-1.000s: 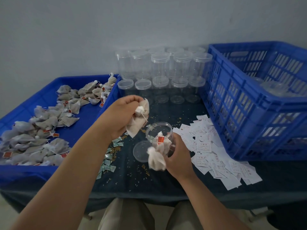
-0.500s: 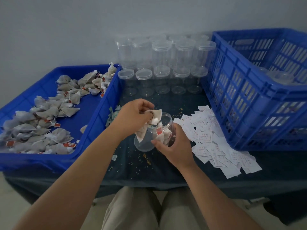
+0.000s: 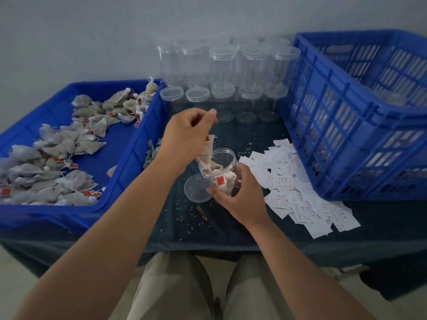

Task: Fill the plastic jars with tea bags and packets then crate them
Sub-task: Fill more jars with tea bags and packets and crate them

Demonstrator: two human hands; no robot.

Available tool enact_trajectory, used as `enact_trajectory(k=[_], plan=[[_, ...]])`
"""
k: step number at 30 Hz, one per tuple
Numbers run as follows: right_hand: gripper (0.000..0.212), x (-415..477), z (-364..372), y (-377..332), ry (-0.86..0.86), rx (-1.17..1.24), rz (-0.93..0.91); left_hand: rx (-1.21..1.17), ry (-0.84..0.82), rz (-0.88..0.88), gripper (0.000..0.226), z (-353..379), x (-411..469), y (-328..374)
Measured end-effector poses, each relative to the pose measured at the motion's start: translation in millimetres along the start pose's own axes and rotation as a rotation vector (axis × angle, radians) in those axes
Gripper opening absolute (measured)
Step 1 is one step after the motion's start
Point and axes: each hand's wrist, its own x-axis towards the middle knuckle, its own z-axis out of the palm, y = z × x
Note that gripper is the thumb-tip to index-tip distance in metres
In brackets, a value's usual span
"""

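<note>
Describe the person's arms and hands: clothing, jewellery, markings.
The left forearm and right forearm are bare, no sleeves showing. The left hand and right hand wear no gloves, rings, watch or bracelet. No markings show. Light khaki trousers below.

This looks like a small packing workshop and not a home. A shallow blue tray (image 3: 138,144) holds a big loose heap of tea bags (image 3: 57,148) with red tags. Many identical clear plastic jars (image 3: 223,65) (empty, most with lids on) stand in stacked rows against a bare grey wall (image 3: 92,31). A blue slatted crate (image 3: 335,125) stands just beside them. Small white printed packets (image 3: 298,195) lie heaped on the table (image 3: 219,227), which has a dark cloth cover.
</note>
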Motion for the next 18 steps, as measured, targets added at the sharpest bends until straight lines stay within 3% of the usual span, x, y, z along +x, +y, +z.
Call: enact_trajectory(k=[6,12,14,18], plan=[[0.07,-0.8,-0.8,-3.7,0.042,0.016,0.013,-0.108,-0.308,-0.029,0.028,-1.1,-2.5,-10.9],[0.066,-1.2,-0.6,-3.5,0.021,0.023,0.019,0.383,-0.61,0.309,0.03,-4.3,-18.1,-14.3],[0.069,-1.0,0.0,-2.9,0.025,0.033,0.014,0.314,-0.531,0.308,0.025,-13.4,-18.0,-13.4],[0.077,-0.2,0.7,-2.2,0.04,0.049,-0.001,0.215,-0.202,0.267,0.013,-59.7,-2.3,-15.2]])
